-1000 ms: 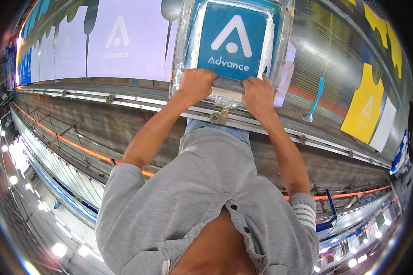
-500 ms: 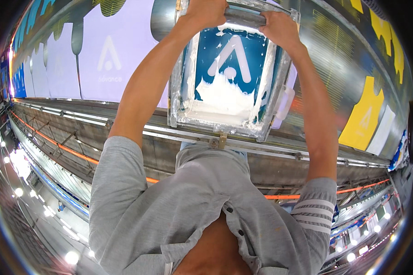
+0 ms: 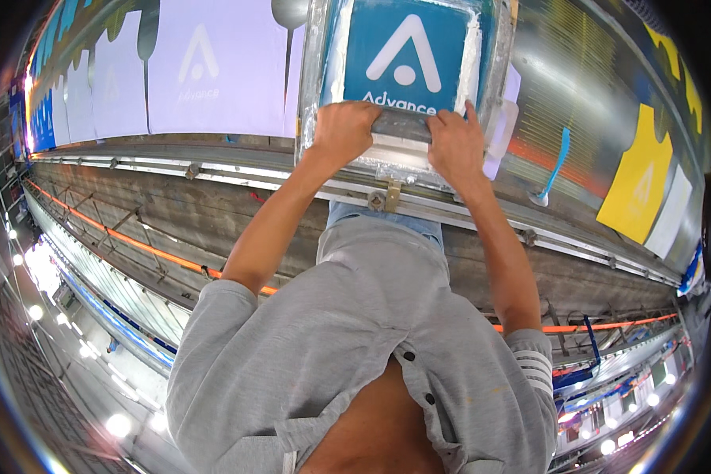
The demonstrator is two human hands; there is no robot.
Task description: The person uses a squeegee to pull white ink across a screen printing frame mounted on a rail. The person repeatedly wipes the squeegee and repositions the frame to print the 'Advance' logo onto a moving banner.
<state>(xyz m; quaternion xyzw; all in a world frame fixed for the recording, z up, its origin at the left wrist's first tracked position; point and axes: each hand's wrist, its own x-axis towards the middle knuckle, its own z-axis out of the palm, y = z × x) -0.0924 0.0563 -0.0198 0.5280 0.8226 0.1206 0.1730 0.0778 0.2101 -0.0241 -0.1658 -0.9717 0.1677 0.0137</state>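
Two bare hands grip a squeegee (image 3: 404, 125) at the near end of a teal printing screen (image 3: 357, 49).
The squeegee lies crosswise inside the screen's metal frame (image 3: 311, 79), close to the wearer's waist; the left hand (image 3: 343, 128) has its fingers curled around one end, and the right hand (image 3: 456, 146) has its fingers closed over the other, thumb side toward the middle. Beyond the bar, the screen shows a pale peak-shaped emblem over a dot, with thick white ink (image 3: 472, 55) along its sides. A metal rail (image 3: 268, 176) runs below the frame. To the left lies lilac fabric (image 3: 229, 103) with a similar emblem; to the right, a blue strip (image 3: 562, 154), then a yellow garment piece (image 3: 633, 186) beside a white piece (image 3: 670, 212).
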